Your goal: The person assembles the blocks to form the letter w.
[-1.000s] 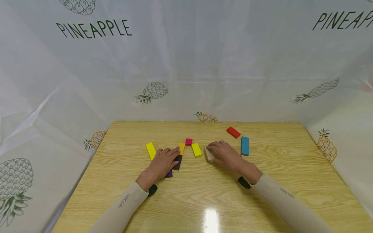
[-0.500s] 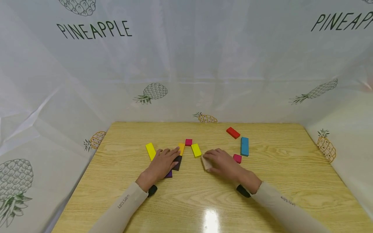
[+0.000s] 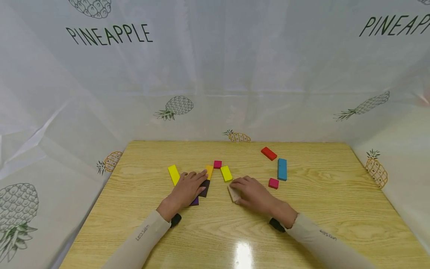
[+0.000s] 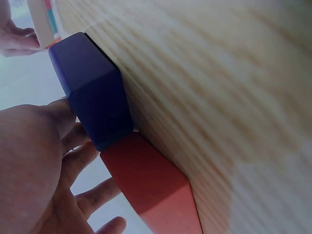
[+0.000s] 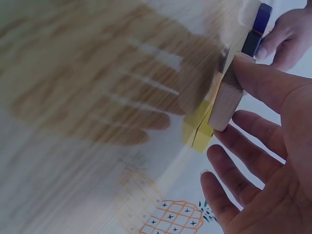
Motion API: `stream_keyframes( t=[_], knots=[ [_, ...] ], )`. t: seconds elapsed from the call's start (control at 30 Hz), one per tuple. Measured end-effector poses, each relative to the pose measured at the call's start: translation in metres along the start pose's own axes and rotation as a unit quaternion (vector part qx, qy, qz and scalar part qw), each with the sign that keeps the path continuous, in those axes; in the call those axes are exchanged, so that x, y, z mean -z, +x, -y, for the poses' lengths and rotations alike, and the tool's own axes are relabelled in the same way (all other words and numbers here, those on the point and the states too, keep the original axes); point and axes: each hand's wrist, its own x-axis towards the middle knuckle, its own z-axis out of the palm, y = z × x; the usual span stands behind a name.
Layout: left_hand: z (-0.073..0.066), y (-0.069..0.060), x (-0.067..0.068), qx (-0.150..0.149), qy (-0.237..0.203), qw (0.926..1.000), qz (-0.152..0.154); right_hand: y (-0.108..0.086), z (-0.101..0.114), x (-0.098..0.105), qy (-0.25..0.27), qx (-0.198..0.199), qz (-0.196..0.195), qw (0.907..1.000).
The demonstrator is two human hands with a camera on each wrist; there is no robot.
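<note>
My right hand (image 3: 254, 196) pinches a plain wooden block (image 3: 234, 193) at the middle of the table. Seen from the right wrist, the thumb is on one end of that wooden block (image 5: 225, 107) and a fingertip touches the other. Over a group of coloured blocks lies my left hand (image 3: 188, 188), fingers extended. Beside its thumb and fingertips are a black block (image 3: 204, 189) and an orange block (image 3: 209, 171) end to end. A purple block (image 3: 194, 201) shows below the palm. The left wrist view has a red-looking block (image 4: 151, 180) touching the dark purple one.
A yellow block (image 3: 173, 174) sticks out left of my left hand. Between the hands lie another yellow block (image 3: 226, 173) and a pink cube (image 3: 217, 164). To the right are a red block (image 3: 269, 153), a blue block (image 3: 282, 169) and a second pink cube (image 3: 273, 183).
My right hand has slid the wooden block left and toward me, uncovering the right-hand pink cube. The left hand has stayed in place.
</note>
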Motion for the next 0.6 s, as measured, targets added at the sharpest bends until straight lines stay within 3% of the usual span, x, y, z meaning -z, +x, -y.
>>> stream_keyframes(
  t=[0.6],
  knots=[
    [0.0013,-0.0003,-0.0031,-0.001,0.008,0.9999,-0.006,0.0032,0.0041,-0.0031,-0.014,-0.002,0.005,0.9999]
  ],
)
